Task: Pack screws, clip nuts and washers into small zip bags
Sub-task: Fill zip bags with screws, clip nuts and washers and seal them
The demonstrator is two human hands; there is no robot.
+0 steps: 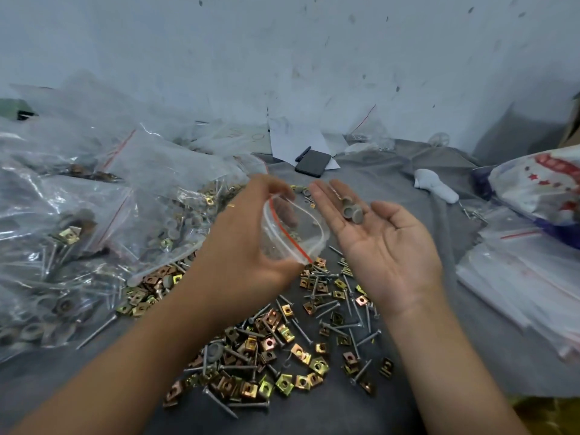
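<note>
Nearest, loose screws and clip nuts are lying scattered on the grey cloth, within easy reach. Above them, the left hand is gripping a small zip bag, holding its mouth spread wide toward the right hand, which is lying flat and palm-up, cradling a few grey washers on its fingers, probably ready to tip them in. Further left, filled bags are piling up; a phone is resting near the wall.
</note>
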